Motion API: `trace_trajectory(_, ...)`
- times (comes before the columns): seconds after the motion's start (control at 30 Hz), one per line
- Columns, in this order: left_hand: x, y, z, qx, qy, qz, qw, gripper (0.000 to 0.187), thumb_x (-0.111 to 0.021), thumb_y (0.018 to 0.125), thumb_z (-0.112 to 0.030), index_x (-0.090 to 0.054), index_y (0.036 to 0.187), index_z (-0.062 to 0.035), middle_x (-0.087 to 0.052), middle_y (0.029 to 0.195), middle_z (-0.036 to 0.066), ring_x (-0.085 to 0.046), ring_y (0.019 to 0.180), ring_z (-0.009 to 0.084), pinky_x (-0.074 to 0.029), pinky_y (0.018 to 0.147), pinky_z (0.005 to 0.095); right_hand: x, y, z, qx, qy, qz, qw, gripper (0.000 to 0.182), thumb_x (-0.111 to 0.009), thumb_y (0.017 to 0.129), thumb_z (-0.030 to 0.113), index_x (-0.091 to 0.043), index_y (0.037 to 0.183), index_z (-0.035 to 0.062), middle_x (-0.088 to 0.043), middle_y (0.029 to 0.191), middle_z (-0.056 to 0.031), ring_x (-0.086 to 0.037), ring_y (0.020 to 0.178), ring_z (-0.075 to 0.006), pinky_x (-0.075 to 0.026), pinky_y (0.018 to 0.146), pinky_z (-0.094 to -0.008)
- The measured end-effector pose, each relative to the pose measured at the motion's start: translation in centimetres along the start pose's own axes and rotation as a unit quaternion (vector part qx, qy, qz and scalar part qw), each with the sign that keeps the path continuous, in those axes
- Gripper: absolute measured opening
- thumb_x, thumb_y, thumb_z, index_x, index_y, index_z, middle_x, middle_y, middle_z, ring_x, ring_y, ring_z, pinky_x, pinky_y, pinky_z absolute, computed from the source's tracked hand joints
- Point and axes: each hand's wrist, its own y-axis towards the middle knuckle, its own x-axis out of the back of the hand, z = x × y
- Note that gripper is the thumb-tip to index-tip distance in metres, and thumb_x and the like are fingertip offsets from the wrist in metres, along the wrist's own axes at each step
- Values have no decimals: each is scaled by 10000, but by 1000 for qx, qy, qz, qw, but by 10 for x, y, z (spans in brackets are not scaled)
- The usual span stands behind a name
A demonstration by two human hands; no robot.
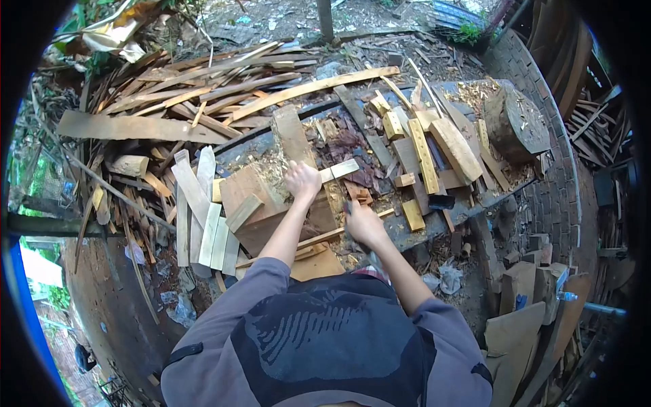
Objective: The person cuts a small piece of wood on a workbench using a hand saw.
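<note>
My left hand (303, 181) is closed round one end of a short pale wooden strip (340, 171), which points right over the bench. Beneath that hand is a large wooden block (254, 197) with wood chips at its back. My right hand (365, 224) is closed in a fist, lower and further right. A narrow dark end pokes out above the fist and a greyish length shows below it, but I cannot make out the tool. Reddish-brown wood pieces (358, 193) lie just beyond the right hand.
Yellowish wooden bars (424, 157), a thick beam (456, 150) and a tree stump (519, 125) stand or lie on the bench's right side. Pale boards (210, 234) lean at the left. Scrap wood (203, 88) is heaped behind. Plastic bags (449, 278) lie below the bench.
</note>
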Motion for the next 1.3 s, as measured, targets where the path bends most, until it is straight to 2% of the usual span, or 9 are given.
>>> trace_trajectory(0.13, 9, -2, 0, -4, 9, 12, 1000, 320, -458, 805, -181, -661, 910, 43, -593, 1039, 211, -599, 981, 351, -454, 859, 440, -4, 49, 23, 3, -21, -13, 1000, 292, -435, 871, 168, -504, 1075, -29, -627, 983, -299, -625, 939, -441, -502, 803, -512)
trace_trajectory(0.33, 8, 1, -4, 23, 9, 4, 1000, 321, -457, 797, -192, -664, 905, 29, -595, 1035, 190, -592, 1003, 332, -426, 879, 440, 27, -26, 17, -40, -34, 64, 997, 329, -484, 863, 184, -475, 1095, -49, -614, 1001, -324, -617, 950, -455, -483, 849, -513)
trace_trajectory(0.53, 6, -5, 0, -23, -5, -32, 999, 290, -473, 787, -176, -655, 876, 32, -592, 977, 184, -602, 931, 335, -445, 839, 447, -8, 54, 24, -24, -18, -2, 1000, 302, -454, 861, 152, -499, 1091, -38, -625, 986, -308, -615, 975, -436, -487, 850, -496)
trace_trajectory(0.63, 3, -1, 0, 1, -6, -16, 1000, 294, -467, 786, -180, -646, 903, 22, -582, 1004, 167, -586, 960, 316, -419, 856, 446, -2, 31, 27, -47, -25, 30, 998, 331, -455, 860, 163, -483, 1135, -19, -622, 1008, -303, -613, 972, -441, -480, 854, -508)
trace_trajectory(0.7, 4, 2, -1, 22, -14, -5, 1000, 300, -463, 791, -182, -648, 911, 22, -581, 1014, 168, -588, 967, 317, -419, 861, 443, 3, -7, 9, -10, -23, 7, 1000, 381, -491, 906, 300, -459, 1122, -13, -611, 943, -347, -596, 935, -488, -468, 848, -535)
trace_trajectory(0.83, 9, 0, -2, 24, -22, 0, 999, 301, -467, 796, -182, -660, 901, 23, -592, 1018, 176, -594, 971, 320, -442, 851, 436, 9, -25, 9, -31, -27, 25, 999, 377, -536, 891, 268, -492, 1079, -56, -607, 928, -358, -598, 925, -487, -469, 849, -532)
trace_trajectory(1.0, 5, 7, 1, 1, -5, 10, 1000, 298, -476, 794, -181, -681, 886, 14, -609, 1017, 168, -597, 976, 313, -455, 839, 426, 14, 35, 10, -14, -43, 22, 999, 378, -559, 875, 266, -545, 1058, -65, -616, 1006, -324, -599, 992, -443, -481, 879, -489)
trace_trajectory(1.27, 0, 6, -2, 16, 4, 21, 1000, 325, -469, 795, -207, -695, 899, 3, -626, 1024, 158, -606, 982, 309, -435, 857, 441, -2, 60, 24, -12, -54, -3, 998, 372, -492, 882, 271, -530, 1101, -27, -627, 999, -306, -609, 977, -446, -492, 855, -497)
trace_trajectory(1.3, 1, 6, -2, 19, 8, 20, 1000, 327, -468, 796, -206, -696, 902, 2, -625, 1028, 159, -607, 983, 310, -435, 857, 445, 7, 41, 29, -4, -48, 16, 999, 330, -480, 850, 128, -511, 1131, -41, -610, 1062, -305, -607, 1019, -423, -489, 876, -484)
